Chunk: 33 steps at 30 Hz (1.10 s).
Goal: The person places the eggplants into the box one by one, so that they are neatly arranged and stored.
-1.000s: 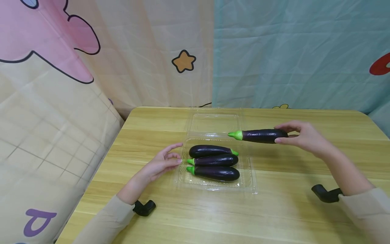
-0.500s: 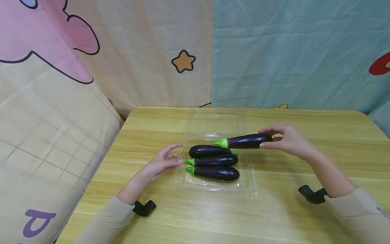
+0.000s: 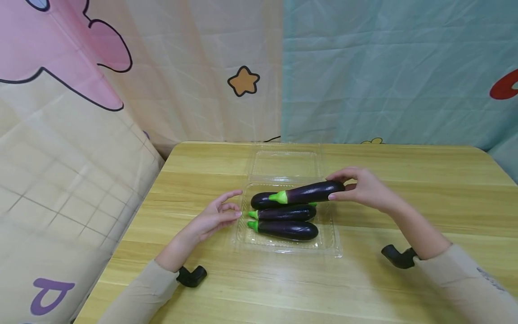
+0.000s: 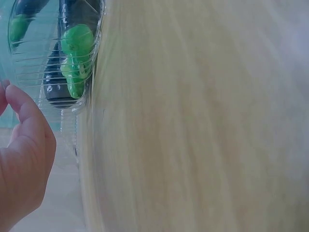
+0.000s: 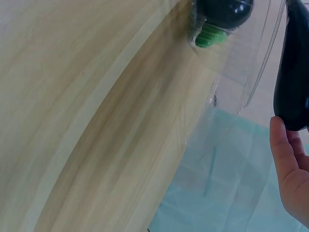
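My right hand [image 3: 366, 190] pinches the blunt end of an eggplant [image 3: 309, 192], whose green stem points left above the farthest of three eggplants [image 3: 287, 229] in a clear plastic container [image 3: 328, 234]. In the right wrist view the held eggplant [image 5: 293, 67] rests between the fingers and thumb of that hand [image 5: 292, 169]. At the container's left wall is my left hand [image 3: 212, 218], fingers loosely bent and holding nothing; whether the fingertips touch the wall I cannot tell. The left wrist view shows this hand [image 4: 26, 150] beside the container and its green stems [image 4: 77, 41].
The container's clear lid [image 3: 285, 163] lies folded back behind it on the wooden table [image 3: 202, 166]. Printed curtains [image 3: 348, 76] hang behind the table and on its left. A black device is strapped at each wrist.
My right hand has carried its eggplant left and slightly nearer to me, from the container's right side to above the eggplants inside. The left hand has stayed where it was.
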Each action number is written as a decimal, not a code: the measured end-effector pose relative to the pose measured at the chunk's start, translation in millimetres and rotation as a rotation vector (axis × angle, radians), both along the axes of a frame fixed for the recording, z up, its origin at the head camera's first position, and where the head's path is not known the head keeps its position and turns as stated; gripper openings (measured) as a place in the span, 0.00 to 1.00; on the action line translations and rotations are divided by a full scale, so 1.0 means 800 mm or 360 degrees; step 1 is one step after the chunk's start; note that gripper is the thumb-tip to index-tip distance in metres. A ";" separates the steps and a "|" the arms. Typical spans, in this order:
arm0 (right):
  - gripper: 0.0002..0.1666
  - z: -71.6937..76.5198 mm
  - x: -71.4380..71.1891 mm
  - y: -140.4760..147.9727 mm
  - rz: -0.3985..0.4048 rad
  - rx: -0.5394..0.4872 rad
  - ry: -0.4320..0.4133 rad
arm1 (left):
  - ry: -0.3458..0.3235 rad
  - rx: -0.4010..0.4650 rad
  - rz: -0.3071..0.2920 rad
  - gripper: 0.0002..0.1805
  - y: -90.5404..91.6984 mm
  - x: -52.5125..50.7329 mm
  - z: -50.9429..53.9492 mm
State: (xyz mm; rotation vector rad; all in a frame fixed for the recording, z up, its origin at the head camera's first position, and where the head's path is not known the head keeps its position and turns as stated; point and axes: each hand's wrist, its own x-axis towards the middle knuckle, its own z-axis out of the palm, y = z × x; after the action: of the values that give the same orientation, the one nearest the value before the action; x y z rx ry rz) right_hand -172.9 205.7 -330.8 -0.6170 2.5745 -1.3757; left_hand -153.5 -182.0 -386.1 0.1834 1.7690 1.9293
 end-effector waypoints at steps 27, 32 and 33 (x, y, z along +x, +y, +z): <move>0.26 -0.021 -0.011 -0.056 0.0111 0.0143 0.0188 | 0.0004 -0.0022 -0.0001 0.37 0.000 0.000 0.002; 0.24 -0.022 -0.011 -0.064 0.0114 0.0191 0.0231 | -0.0003 -0.0025 0.0004 0.37 0.001 0.000 0.003; 0.24 -0.022 -0.011 -0.066 0.0114 0.0199 0.0238 | -0.0005 -0.0024 0.0004 0.37 0.001 0.000 0.003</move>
State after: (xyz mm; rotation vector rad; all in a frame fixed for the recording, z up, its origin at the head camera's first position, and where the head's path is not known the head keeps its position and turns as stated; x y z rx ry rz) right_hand -181.3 153.1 -348.5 -0.8108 2.6990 -1.1779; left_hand -153.2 -181.4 -383.5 0.1730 1.7826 1.9163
